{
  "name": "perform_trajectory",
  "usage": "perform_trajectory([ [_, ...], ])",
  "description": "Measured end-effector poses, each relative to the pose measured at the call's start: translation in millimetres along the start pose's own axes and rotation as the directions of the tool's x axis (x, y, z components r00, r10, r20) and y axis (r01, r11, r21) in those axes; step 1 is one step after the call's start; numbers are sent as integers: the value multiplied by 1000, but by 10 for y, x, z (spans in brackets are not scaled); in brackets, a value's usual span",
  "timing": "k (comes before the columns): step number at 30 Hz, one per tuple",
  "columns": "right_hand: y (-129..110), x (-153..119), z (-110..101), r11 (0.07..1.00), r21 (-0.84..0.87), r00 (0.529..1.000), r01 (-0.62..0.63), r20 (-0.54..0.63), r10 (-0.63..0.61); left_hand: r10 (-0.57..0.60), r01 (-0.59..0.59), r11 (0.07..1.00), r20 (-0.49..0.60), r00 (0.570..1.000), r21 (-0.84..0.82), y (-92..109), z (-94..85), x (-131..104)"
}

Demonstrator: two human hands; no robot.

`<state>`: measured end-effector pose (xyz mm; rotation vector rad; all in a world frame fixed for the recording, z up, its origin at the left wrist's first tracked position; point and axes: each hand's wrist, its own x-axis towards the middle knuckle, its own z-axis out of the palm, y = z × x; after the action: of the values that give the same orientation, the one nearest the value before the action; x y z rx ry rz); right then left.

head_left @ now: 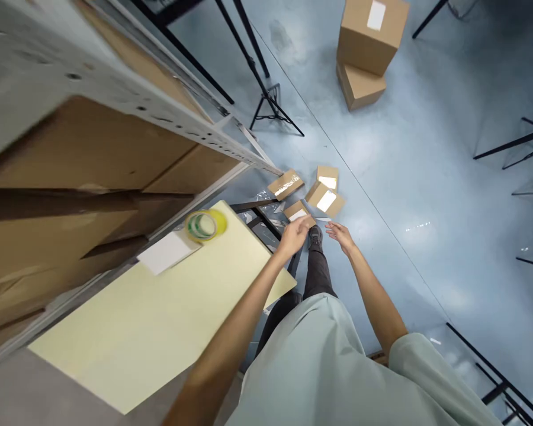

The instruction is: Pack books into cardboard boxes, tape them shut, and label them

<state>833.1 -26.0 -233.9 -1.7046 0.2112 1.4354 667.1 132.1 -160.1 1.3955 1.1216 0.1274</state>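
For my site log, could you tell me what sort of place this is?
Probably a warehouse or packing area: metal shelving holding flat cardboard, labelled cartons stacked on the floor, and a tape roll on the work table.

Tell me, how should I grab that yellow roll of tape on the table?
The tape roll lies flat on the pale table, hole facing up, beside a white paper. Come from above: probably pinch its rim, one finger inside the hole and the thumb outside, since its sides sit low on the tabletop.
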Motion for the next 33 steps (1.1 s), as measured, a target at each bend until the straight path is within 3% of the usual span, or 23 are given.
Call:
perform_trajectory([
  [6, -171, -930, 334, 971, -167, 981, 170, 121, -151, -7, -17, 980, -125, 992, -197, 78, -507, -1646],
  [9, -232, -1429, 671, 920, -254, 947, 297, 204, -249, 2, -72, 963, -261, 965, -260, -27, -846, -2404],
  [12, -219, -2010, 1144, 850, -316, 894, 421, 302, -331, 13, -179, 921, -432, 902, -346, -268, -1201, -3171],
  [17, 144, -3092, 2148, 721, -370, 775, 586, 516, -366, -74, -340, 834, -699, 712, -434, -986, -1676, -4488],
  [21, 745, -3840, 2974, 630, -385, 655, 674, 705, -271, -206, -418, 778, -819, 535, -469, -1647, -1912, -5477],
  [25, 1429, -4406, 3688, 556, -420, 557, 717, 825, -96, -323, -485, 753, -892, 317, -445, -2169, -2054, -6342],
  [29, 1997, -4860, 4287, 446, -468, 478, 763, 873, 99, -436, -534, 731, -893, 112, -425, -2511, -2084, -6999],
  [33, 2431, -5174, 4849, 354, -465, 381, 811, 880, 284, -547, -578, 697, -836, -45, -424, -2701, -2017, -7382],
])
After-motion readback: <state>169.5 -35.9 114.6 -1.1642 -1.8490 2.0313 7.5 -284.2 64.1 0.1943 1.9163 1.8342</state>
